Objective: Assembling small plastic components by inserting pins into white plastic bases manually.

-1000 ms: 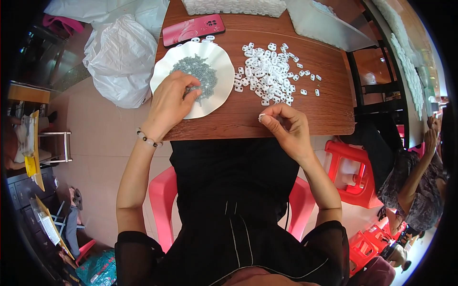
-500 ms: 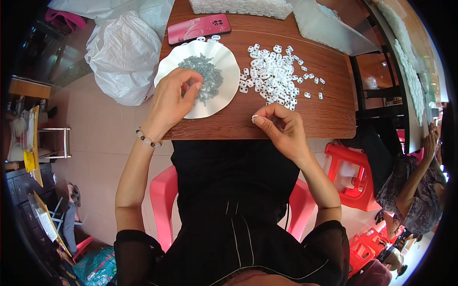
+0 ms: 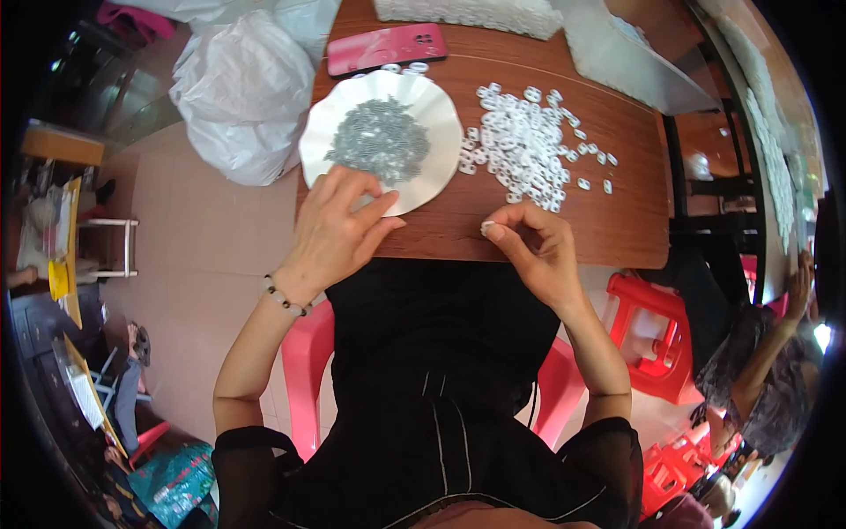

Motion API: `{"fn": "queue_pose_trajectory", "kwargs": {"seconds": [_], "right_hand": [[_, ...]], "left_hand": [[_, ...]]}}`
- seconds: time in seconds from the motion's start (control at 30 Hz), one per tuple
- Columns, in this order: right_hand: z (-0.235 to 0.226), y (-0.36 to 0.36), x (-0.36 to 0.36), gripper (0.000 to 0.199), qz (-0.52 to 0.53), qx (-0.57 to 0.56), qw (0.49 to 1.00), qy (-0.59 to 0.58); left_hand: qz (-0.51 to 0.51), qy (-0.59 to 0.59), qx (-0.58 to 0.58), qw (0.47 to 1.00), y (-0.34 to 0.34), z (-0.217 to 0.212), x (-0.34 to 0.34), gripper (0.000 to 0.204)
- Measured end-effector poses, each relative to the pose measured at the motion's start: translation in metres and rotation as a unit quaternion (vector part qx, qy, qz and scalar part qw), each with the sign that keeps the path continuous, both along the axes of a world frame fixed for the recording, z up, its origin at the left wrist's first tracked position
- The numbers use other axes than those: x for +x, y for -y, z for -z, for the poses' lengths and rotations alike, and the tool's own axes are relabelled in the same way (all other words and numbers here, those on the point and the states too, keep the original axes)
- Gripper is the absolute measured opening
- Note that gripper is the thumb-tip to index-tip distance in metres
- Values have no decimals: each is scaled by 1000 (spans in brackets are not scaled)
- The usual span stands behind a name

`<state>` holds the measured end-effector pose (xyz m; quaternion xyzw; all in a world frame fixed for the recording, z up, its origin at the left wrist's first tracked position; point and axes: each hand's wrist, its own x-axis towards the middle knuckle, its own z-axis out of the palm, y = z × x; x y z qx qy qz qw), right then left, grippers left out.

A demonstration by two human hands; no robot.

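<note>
My left hand (image 3: 337,227) is over the near rim of a white scalloped plate (image 3: 442,106), its thumb and forefinger apart. Nothing shows between those fingertips; the curled fingers behind are partly hidden. On the plate lies a heap of small grey metal pins (image 3: 379,141). Near the front edge of the table, my right hand (image 3: 542,251) pinches a small white plastic piece (image 3: 487,227) between thumb and forefinger. Beyond that hand spreads a pile of similar white two-holed plastic pieces (image 3: 522,141), with several strays at its right.
A pink phone (image 3: 388,49) lies behind the plate on the brown wooden table (image 3: 617,216). White trays or blocks (image 3: 471,13) stand along the back edge. On the floor at left sits a large white bag (image 3: 242,97); a red stool (image 3: 652,339) stands at right.
My left hand has drawn back from the pins toward the plate's near rim, and its thumb and forefinger have parted. My right hand keeps its pinch. The whole view has shifted slightly.
</note>
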<state>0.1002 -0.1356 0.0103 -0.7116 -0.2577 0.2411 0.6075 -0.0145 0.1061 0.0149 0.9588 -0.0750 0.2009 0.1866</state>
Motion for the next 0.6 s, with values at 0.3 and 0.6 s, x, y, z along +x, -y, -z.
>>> {"fn": "queue_pose_trajectory", "kwargs": {"seconds": [0.3,0.6], "right_hand": [[-1,1,-4,6,-16,4,999,-27],[-6,-6,-5,8,-24,-22,999,-7]], "left_hand": [[-4,39,-25,999,6,3,-4,16],[12,58,-12,998,4,6,-5,11]]}}
